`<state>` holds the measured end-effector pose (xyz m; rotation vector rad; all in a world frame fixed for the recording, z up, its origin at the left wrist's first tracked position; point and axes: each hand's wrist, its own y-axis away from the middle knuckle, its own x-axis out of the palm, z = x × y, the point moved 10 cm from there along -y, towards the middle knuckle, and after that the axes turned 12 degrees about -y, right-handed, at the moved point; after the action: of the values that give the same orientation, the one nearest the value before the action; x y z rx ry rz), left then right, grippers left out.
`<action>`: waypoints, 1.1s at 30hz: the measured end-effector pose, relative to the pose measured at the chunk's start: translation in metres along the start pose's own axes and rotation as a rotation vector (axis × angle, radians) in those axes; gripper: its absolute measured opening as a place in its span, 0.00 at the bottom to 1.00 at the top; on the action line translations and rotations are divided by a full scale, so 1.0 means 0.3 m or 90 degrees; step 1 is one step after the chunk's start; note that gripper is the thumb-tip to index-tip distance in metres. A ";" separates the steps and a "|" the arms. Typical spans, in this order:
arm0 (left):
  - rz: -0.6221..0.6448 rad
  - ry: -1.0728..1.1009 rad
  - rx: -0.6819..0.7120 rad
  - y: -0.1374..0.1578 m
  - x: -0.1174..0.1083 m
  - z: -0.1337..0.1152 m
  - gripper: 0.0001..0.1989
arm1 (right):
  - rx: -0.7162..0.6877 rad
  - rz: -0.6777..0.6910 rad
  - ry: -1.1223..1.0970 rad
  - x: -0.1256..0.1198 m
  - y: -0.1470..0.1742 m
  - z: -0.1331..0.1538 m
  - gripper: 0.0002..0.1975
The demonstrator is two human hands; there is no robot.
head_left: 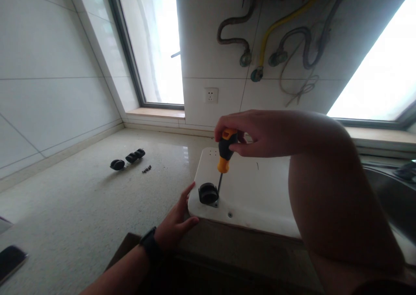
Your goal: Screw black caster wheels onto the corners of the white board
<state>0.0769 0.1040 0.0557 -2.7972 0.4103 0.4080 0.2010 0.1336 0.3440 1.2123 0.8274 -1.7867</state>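
Observation:
A black-and-orange screwdriver [224,154] stands nearly upright in my right hand [238,134], which is closed around its handle. Its tip meets the mounting plate of a black caster wheel [208,193] at the near left corner of a white board [256,199]. The screw under the tip is too small to make out. My left hand [177,223] grips that same corner, fingers along the left side and thumb at the near edge. Small holes show at the board's far left corner.
Several black casters [135,155] and a small pile of screws [147,169] lie on the speckled countertop [74,208] at left. A phone [11,260] rests at lower left. On the right is a metal sink [386,195]. Hoses [279,30] and a socket [211,95] are on the wall.

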 end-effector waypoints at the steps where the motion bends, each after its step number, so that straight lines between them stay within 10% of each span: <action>1: -0.001 -0.001 0.000 0.000 0.000 0.000 0.48 | 0.008 -0.001 -0.002 -0.002 -0.003 -0.005 0.12; 15: 0.000 0.007 -0.015 0.004 0.001 0.015 0.48 | 0.211 -0.105 0.172 -0.034 -0.032 -0.094 0.30; 33: 0.005 0.057 -0.019 -0.002 0.009 0.005 0.47 | 0.093 -0.030 0.028 -0.007 -0.029 -0.076 0.16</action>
<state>0.0791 0.1043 0.0536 -2.8520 0.4384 0.2949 0.2032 0.1576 0.3393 1.3392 0.7674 -1.8921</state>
